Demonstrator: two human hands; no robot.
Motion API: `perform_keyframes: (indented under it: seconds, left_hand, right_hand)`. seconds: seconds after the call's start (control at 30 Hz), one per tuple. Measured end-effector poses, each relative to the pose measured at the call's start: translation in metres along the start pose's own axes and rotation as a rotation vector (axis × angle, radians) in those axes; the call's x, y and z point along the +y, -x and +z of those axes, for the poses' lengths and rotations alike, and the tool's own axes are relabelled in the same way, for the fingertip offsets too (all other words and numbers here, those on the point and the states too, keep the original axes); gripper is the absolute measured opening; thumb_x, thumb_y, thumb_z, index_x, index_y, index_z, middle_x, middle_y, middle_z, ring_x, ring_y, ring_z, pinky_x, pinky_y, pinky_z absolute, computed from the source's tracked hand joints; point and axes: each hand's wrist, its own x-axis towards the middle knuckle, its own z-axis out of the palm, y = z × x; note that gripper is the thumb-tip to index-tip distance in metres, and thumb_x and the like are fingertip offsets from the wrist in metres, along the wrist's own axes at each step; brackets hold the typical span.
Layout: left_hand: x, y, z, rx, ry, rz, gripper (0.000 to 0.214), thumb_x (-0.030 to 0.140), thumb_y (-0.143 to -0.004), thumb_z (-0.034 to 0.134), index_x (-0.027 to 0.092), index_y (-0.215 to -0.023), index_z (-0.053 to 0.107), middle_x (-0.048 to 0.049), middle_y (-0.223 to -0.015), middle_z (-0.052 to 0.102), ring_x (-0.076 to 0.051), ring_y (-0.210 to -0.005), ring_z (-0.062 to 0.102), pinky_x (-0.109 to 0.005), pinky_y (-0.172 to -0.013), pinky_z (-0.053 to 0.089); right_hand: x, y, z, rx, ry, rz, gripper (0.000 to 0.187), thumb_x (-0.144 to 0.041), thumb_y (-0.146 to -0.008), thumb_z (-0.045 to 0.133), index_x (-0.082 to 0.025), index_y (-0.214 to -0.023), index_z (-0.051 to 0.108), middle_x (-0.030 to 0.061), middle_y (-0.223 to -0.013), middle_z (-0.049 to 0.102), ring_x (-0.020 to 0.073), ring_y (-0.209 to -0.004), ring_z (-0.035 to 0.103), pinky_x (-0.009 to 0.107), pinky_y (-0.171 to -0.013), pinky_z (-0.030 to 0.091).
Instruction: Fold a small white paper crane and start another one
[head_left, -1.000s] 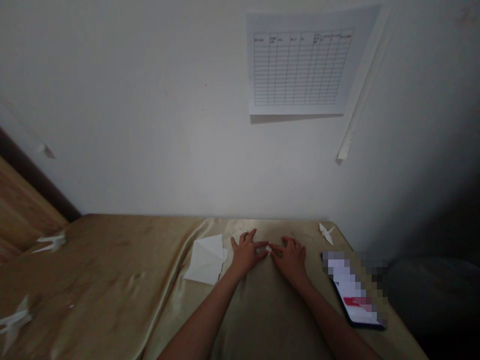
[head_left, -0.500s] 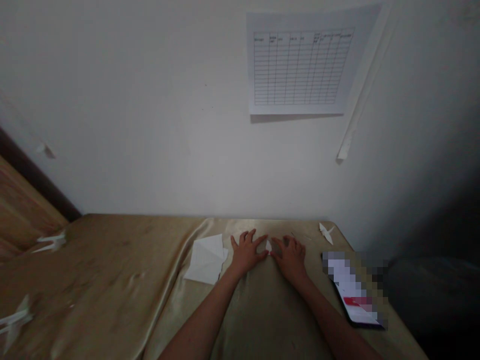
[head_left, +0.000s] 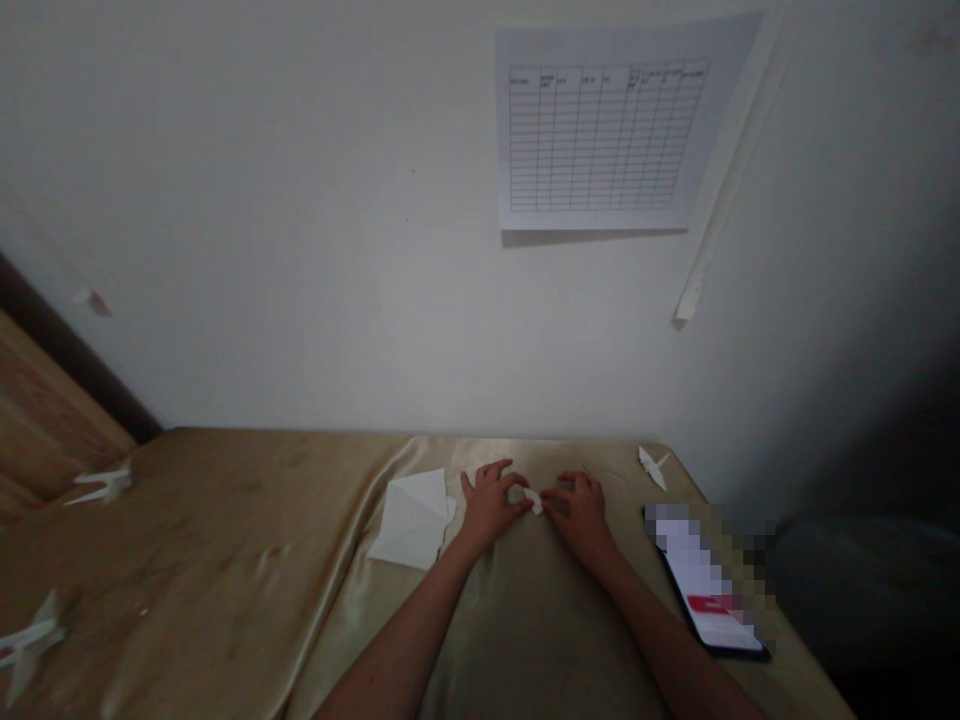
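Observation:
A small piece of folded white paper [head_left: 534, 499] sits between my two hands, low over the cloth, and looks bent into a curve. My left hand [head_left: 489, 506] pinches its left side with thumb and index finger, the other fingers spread outward. At the paper's right edge, the thumb and index finger of my right hand [head_left: 583, 510] close together on it. Fine creases in the paper are too small to make out. Left of my left hand lie white paper sheets [head_left: 412, 520] with fold lines and a ragged edge.
A gold satin cloth [head_left: 517, 630] covers the table. Folded paper birds lie at the far right corner [head_left: 654, 467] and on the left, one farther back [head_left: 103, 485], one nearer [head_left: 34, 640]. A phone [head_left: 709, 590] rests at the right. A printed table sheet [head_left: 600, 140] hangs on the wall.
The small paper has gone from an upright pointed shape to a bent, curved one. My left index finger has curled inward, and my right fingers have drawn closer together.

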Motion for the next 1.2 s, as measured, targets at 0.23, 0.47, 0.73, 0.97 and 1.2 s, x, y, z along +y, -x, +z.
perform_keyframes:
  seconds: [0.23,0.47,0.73,0.97,1.2]
  left_hand:
    - [0.002,-0.001,-0.002,0.009,0.031,0.0,0.013,0.034,-0.081,0.072,0.035,-0.094,0.072,0.0045,-0.145,0.051,-0.027,-0.136,0.037,-0.071,-0.114,0.005]
    - [0.003,-0.002,-0.004,0.023,0.04,0.015,0.009,0.033,-0.08,0.074,0.033,-0.089,0.073,0.0039,-0.144,0.052,-0.027,-0.135,0.038,-0.068,-0.114,0.007]
    - [0.006,-0.002,0.0,0.139,0.095,0.002,0.012,0.033,-0.081,0.073,0.031,-0.093,0.072,0.0006,-0.14,0.056,-0.026,-0.131,0.043,-0.062,-0.116,0.012]
    - [0.015,0.002,0.005,0.143,0.195,0.009,0.008,0.032,-0.082,0.072,0.032,-0.089,0.076,0.0007,-0.136,0.059,-0.025,-0.13,0.046,-0.055,-0.117,0.02]
    - [0.018,0.005,0.007,0.12,0.168,0.001,0.013,0.032,-0.084,0.071,0.036,-0.095,0.078,0.0006,-0.137,0.058,-0.027,-0.13,0.046,-0.058,-0.117,0.02]
  right_hand:
    - [-0.004,0.0,-0.002,-0.048,-0.047,-0.023,0.018,-0.034,-0.083,0.068,-0.035,-0.1,0.077,0.0052,-0.123,0.061,0.0272,-0.126,0.041,0.043,-0.11,0.028]
    - [-0.003,-0.002,-0.003,-0.027,-0.055,-0.029,0.016,-0.033,-0.082,0.069,-0.029,-0.095,0.077,0.0058,-0.117,0.064,0.0268,-0.124,0.043,0.044,-0.109,0.027]
    - [0.005,-0.004,0.0,0.069,-0.135,-0.01,0.017,-0.037,-0.084,0.065,-0.021,-0.08,0.07,0.0061,-0.099,0.067,0.0231,-0.106,0.052,0.037,-0.099,0.033]
    - [0.006,-0.005,0.002,0.154,-0.225,-0.024,0.023,-0.042,-0.088,0.06,-0.021,-0.081,0.068,0.0062,-0.095,0.067,0.0236,-0.102,0.052,0.037,-0.098,0.036]
    - [0.002,-0.004,-0.001,0.127,-0.263,-0.016,0.019,-0.035,-0.087,0.061,-0.024,-0.095,0.075,0.0072,-0.103,0.066,0.0246,-0.106,0.05,0.039,-0.1,0.037]
